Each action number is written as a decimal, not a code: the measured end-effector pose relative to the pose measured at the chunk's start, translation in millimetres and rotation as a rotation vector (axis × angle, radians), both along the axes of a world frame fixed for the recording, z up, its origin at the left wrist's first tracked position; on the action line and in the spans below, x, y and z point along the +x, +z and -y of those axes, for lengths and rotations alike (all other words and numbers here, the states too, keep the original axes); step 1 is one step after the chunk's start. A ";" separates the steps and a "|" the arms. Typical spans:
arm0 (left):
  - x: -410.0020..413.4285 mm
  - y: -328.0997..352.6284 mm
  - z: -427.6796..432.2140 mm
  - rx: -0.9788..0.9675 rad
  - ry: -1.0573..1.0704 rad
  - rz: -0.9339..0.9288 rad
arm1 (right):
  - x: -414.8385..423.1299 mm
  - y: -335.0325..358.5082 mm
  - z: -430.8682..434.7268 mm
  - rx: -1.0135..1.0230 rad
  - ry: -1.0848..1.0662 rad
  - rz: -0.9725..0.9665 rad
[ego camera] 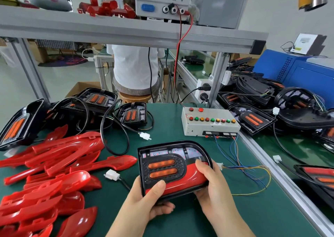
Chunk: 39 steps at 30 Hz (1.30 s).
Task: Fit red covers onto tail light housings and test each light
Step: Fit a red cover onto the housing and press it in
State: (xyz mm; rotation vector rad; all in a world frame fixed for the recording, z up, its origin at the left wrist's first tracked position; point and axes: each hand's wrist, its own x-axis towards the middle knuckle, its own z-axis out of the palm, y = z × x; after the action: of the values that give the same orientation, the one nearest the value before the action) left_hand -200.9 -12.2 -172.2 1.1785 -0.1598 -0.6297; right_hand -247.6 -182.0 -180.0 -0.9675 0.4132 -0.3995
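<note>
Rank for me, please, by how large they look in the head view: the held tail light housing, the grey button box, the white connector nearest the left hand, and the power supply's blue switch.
1. tail light housing, though nearest the camera
2. grey button box
3. white connector and blue switch: look alike, not ranked

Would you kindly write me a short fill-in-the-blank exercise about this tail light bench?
1. The left hand and right hand grip one tail light housing, whose fitted cover is ____.
2. The loose covers are piled to the ____ of that housing.
3. The housing shows ____ orange strips.
4. The button box stands on a bench mat coloured ____.
Missing words: red; left; two; green.
</note>
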 end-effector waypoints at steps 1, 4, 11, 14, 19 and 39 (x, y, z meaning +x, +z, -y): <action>0.0 -0.7 0.1 0.015 0.003 0.029 | 0.1 -0.3 0.0 -0.001 -0.001 -0.004; 0.6 -4.6 0.7 0.045 0.016 0.077 | 0.3 -0.9 -0.3 0.011 -0.010 -0.007; 2.7 -11.4 0.9 0.076 -0.007 0.119 | -1.4 -0.6 1.2 0.032 -0.001 0.000; 3.7 -8.9 -1.4 -0.014 -0.066 0.046 | -2.7 -0.2 4.6 0.084 0.007 0.010; 4.9 -4.3 -6.2 -0.104 -0.182 0.019 | -6.1 4.6 7.7 0.165 -0.011 -0.004; 0.3 -5.3 4.0 0.022 -0.176 0.201 | -9.5 -3.3 -45.4 0.272 0.260 -0.082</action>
State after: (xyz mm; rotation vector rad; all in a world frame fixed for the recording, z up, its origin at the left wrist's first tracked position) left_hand -200.6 -16.2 -177.5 1.2570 -0.4315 -0.6677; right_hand -257.2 -136.6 -183.3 -0.7609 0.3982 -0.0649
